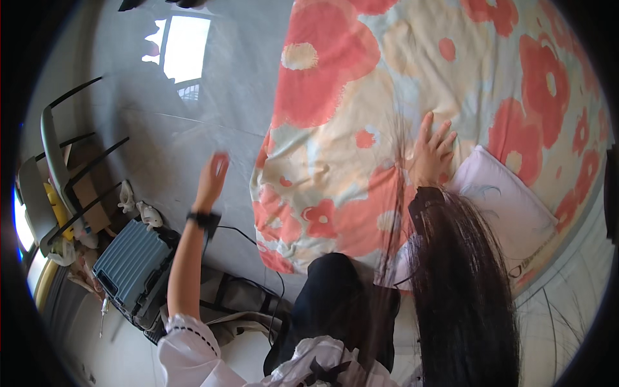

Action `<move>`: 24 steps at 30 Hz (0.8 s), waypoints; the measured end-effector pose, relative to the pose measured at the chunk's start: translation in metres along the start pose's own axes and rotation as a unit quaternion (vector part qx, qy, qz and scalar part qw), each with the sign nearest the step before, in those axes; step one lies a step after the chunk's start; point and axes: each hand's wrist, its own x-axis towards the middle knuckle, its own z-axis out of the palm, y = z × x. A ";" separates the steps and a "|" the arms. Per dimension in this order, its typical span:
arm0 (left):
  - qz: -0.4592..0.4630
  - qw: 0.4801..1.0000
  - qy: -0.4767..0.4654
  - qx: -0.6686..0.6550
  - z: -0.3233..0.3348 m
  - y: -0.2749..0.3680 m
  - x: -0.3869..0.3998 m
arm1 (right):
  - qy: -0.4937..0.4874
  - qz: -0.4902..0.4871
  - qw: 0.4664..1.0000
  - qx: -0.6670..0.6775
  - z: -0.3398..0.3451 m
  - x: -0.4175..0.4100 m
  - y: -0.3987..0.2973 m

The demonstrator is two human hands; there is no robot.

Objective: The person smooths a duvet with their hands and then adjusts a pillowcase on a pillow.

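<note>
My right hand [432, 152] rests palm down on a bed sheet [348, 193] printed with large red flowers, its fingers spread and holding nothing. Shallow wrinkles run through the cloth around it. Just right of that hand lies a pale pillow or folded cloth [503, 203], partly covered by long dark hair [464, 280]. The hair also hides most of my right forearm. My left hand [213, 179], with a dark band at its wrist, hovers over the grey floor left of the bed. It is blurred; a gap shows between thumb and fingers, with nothing seen in it.
A ribbed blue suitcase [133, 266] stands at the lower left, with white shoes [149, 214] beside it. Farther left is a chair [53, 140] with thin black legs. A dark cable [242, 233] runs along the floor near the bed. My knee [333, 280] is against the bed's edge.
</note>
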 end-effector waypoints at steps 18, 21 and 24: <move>0.163 0.949 0.197 0.183 0.109 0.266 0.271 | 0.008 -0.002 1.000 0.021 -0.011 0.006 -0.001; 0.155 0.951 0.190 0.187 0.112 0.271 0.271 | -0.030 0.007 0.998 0.053 -0.018 0.008 0.004; 0.152 0.951 0.180 0.199 0.115 0.273 0.274 | -0.057 0.017 0.994 0.086 -0.020 0.009 0.006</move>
